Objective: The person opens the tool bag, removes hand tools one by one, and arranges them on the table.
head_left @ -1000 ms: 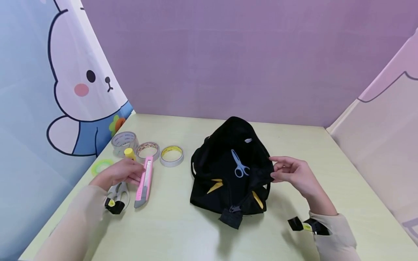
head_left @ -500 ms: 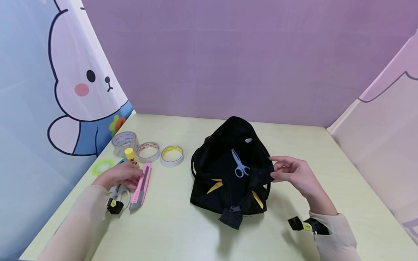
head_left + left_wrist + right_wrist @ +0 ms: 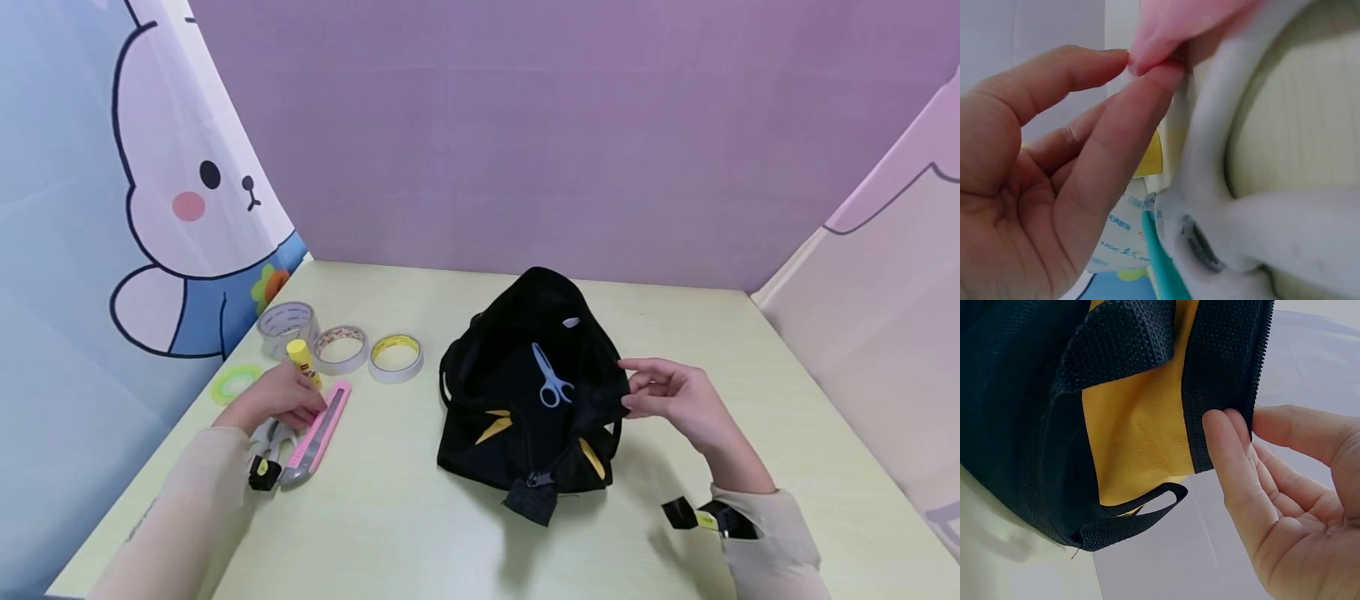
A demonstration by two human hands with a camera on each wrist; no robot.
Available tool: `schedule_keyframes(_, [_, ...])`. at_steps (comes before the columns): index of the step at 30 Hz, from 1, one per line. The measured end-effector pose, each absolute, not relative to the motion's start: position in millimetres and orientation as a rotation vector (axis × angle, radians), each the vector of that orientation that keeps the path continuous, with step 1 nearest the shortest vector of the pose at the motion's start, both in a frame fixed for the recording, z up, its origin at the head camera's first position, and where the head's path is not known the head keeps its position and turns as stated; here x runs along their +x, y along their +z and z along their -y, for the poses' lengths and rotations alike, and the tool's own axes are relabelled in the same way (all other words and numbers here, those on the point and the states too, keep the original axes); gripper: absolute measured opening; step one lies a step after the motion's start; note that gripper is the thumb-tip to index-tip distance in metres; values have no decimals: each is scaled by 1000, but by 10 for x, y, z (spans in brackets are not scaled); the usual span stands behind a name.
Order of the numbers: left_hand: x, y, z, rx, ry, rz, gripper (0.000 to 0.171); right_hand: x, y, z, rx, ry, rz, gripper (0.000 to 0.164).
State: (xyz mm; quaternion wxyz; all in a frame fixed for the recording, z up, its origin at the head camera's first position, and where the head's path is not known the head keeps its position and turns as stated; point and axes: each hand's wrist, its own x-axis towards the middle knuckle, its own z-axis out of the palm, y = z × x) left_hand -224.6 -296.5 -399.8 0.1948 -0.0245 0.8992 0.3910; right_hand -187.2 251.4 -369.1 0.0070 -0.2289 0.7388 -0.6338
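My left hand (image 3: 281,398) pinches a pink utility knife (image 3: 324,429) near its upper end. In the left wrist view only a blurred bit of the pink knife (image 3: 1172,28) shows between thumb and finger. White-handled scissors (image 3: 272,435) lie just under that hand, partly hidden by it. With thumb and fingers, my right hand (image 3: 675,402) holds the zippered edge of a black bag (image 3: 476,454), whose mouth gapes. Small light-blue scissors (image 3: 552,382) rest inside the bag. Yellow lining (image 3: 1135,437) shows at the bag's side in the right wrist view.
A yellow-capped glue stick (image 3: 301,354) stands beyond the left hand. Around it are a clear tape roll (image 3: 288,333), two narrower rolls, one with a yellow core (image 3: 396,360), and a green tape ring (image 3: 234,383). A purple backdrop (image 3: 525,150) rises behind the table (image 3: 390,533).
The utility knife has tilted, its lower grey end swinging left toward the white-handled scissors, while my left hand stays on its upper part. The right hand and the bag have stayed put.
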Motion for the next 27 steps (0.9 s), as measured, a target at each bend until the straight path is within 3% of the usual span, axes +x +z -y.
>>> schedule_keyframes(13, [-2242, -3848, 2915, -46, 972, -2641, 22, -1856, -3669, -2513, -701, -1968, -2329, 42])
schedule_keyframes(27, [-2222, -3307, 2428, 268, 1412, -2462, 37, -1854, -3675, -2517, -696, -1973, -2325, 42])
